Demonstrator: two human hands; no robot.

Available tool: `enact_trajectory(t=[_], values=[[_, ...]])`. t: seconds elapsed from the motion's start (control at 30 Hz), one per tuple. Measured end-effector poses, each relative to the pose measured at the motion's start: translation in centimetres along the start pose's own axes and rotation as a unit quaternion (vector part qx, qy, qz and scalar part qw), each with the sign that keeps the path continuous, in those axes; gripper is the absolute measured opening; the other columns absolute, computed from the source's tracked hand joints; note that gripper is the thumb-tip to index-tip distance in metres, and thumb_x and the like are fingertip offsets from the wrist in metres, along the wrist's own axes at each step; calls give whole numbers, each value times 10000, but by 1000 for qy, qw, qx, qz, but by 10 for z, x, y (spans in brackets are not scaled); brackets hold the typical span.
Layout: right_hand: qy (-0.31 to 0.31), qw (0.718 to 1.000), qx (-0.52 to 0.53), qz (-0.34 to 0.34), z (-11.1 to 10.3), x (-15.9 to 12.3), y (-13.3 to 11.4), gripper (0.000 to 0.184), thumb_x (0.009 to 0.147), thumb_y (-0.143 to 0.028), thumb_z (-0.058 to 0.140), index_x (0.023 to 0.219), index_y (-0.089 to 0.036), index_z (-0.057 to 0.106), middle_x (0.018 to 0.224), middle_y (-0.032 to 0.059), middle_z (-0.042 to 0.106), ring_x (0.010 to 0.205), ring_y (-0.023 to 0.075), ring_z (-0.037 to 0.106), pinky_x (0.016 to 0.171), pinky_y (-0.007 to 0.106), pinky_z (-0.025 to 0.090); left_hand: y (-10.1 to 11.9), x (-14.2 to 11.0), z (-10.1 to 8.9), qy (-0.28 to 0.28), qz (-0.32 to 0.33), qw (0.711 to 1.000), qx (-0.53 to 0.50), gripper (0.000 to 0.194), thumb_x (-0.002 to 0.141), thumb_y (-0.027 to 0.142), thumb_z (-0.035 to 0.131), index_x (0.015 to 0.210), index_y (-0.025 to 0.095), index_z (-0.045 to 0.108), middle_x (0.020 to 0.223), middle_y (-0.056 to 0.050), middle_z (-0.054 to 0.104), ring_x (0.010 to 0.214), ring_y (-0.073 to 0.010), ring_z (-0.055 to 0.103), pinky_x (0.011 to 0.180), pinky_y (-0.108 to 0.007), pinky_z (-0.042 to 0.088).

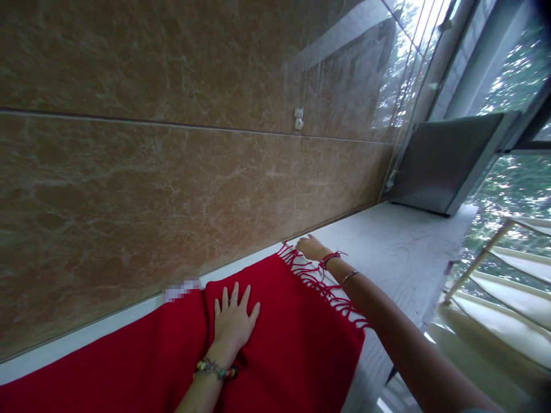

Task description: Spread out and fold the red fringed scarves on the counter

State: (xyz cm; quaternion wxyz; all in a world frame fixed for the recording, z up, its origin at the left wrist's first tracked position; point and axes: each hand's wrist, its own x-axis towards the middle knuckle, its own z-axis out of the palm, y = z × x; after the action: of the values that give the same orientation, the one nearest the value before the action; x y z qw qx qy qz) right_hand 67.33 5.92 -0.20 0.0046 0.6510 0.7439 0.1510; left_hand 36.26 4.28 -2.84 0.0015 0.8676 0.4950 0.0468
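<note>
A red scarf (297,338) with a fringe of thin tassels lies spread along a pale tabletop beside the wall. My left hand (233,318) rests flat on it with the fingers spread, next to a fold running across the cloth. At the far corner of the fringe, my right hand (313,248) is closed, its fingers curled at the tassels; the fingertips are partly hidden. A white label (183,291), blurred out, sits at the scarf's wall-side edge. Several tassels pass beneath my right forearm.
A brown marbled tile wall (150,172) borders the table (387,241). On the wall is a small white cat-shaped piece (298,119). A grey box-like panel (443,163) stands at the table's far end by the windows. A rack with pale cloth (503,292) is at the right.
</note>
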Motion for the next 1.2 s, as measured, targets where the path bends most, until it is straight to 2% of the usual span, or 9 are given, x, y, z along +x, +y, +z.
enact_trajectory(t=[0.13,0.23,0.3,0.53,0.63,0.73,0.97,1.07,1.2], values=[[23,1000,6,3,-8,-6,-8,282,708,-12,422,879,-124,616,992,129,609,1004,208,505,871,356,356,0,0,0,2,-4,1000,0,555,819,516,266,1316,273,315,1408,-58,255,1282,-324,176,1006,-508,171],[10,997,39,-61,-4,-13,-30,310,720,-55,427,962,-162,588,1018,62,601,972,139,511,855,257,373,0,1,0,-1,-3,1000,-4,566,818,524,260,1319,266,309,1410,-65,248,1281,-327,179,1006,-510,167],[-5,995,47,-86,0,-17,-36,278,725,-74,435,941,-165,585,994,57,601,944,138,515,838,256,384,0,1,1,-3,-4,1000,-7,567,818,527,258,1319,267,310,1413,-62,242,1281,-326,177,1007,-507,165],[12,1000,16,-17,-15,-29,-21,217,745,-50,405,843,-109,589,892,134,586,880,202,519,772,333,407,-1,2,3,3,-3,1000,-11,582,804,542,270,1317,271,312,1412,-61,246,1279,-332,179,1005,-507,170],[28,995,49,-85,-21,-34,-39,232,744,-84,434,923,-143,568,976,90,571,951,168,485,845,296,373,-2,4,4,4,1,1000,-15,601,792,564,279,1316,273,313,1412,-64,245,1278,-343,174,1002,-517,164],[-12,991,44,-126,-16,-35,-53,229,761,-106,426,933,-158,567,976,70,579,927,150,501,820,270,385,-3,5,6,5,0,1000,-16,618,786,583,274,1320,274,305,1416,-65,230,1281,-344,163,1002,-518,155],[-70,996,-26,-51,-20,-39,-18,173,743,-76,442,795,-123,601,822,108,617,754,190,579,670,297,430,-4,6,7,5,0,1000,-17,620,782,590,272,1317,279,310,1416,-57,231,1280,-338,172,1001,-511,164],[-45,998,-28,-45,-29,-44,-22,192,745,-80,443,864,-116,589,887,117,607,844,195,561,751,310,417,-4,6,7,8,-5,1000,-21,623,780,587,275,1314,269,320,1413,-60,240,1277,-345,176,1001,-516,161],[-2,993,62,-101,-25,-45,-46,327,731,-88,456,1044,-149,529,1066,78,563,1008,164,492,874,287,371,-4,7,9,18,0,1000,-22,620,783,585,274,1314,269,320,1412,-65,246,1279,-342,173,1002,-520,153]])
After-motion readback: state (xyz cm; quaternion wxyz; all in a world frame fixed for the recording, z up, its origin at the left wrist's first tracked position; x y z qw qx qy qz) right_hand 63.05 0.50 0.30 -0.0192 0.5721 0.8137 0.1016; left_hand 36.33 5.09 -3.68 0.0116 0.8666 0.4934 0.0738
